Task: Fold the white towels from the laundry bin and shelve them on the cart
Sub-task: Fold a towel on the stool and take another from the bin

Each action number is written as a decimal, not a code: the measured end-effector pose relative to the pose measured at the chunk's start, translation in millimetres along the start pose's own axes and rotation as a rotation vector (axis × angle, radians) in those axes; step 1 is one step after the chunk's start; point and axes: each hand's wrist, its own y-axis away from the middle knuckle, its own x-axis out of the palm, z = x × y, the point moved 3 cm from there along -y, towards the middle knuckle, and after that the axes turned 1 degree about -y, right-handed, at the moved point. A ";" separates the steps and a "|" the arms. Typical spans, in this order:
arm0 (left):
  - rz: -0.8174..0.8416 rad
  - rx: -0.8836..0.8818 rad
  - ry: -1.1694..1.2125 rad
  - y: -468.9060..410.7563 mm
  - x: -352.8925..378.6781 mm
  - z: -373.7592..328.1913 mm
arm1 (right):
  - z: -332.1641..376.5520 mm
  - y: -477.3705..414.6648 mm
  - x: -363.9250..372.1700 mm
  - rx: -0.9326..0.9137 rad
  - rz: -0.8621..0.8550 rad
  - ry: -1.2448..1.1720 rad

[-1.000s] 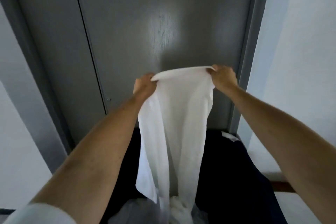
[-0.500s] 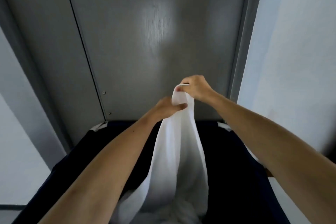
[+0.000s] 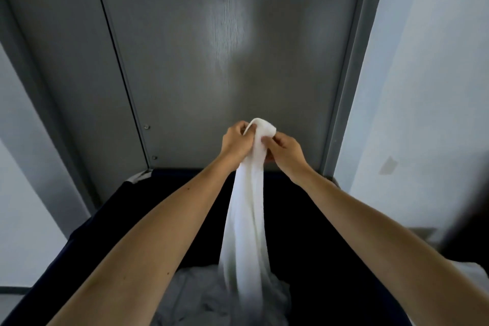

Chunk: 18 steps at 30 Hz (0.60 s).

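White towel (image 3: 248, 206) hangs in a narrow bunch over the dark laundry bin (image 3: 158, 177). From my end, left hand (image 3: 236, 144) and right hand (image 3: 287, 149) both pinch its top, nearly touching, in front of the grey door (image 3: 211, 61).

No text, label, brand, number or sign could be read anywhere in the view; every visible surface was plain and unmarked.
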 end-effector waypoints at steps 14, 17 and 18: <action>0.014 0.107 0.045 4.5 14.2 -19.5 | -13.4 -4.5 -12.3 0.003 0.010 0.170; 0.006 0.085 0.253 -3.8 11.3 -36.2 | -29.7 -3.4 -11.9 0.027 0.114 0.328; -0.018 0.072 0.338 -7.1 7.4 -40.8 | -37.6 -3.1 -12.6 0.051 0.152 0.378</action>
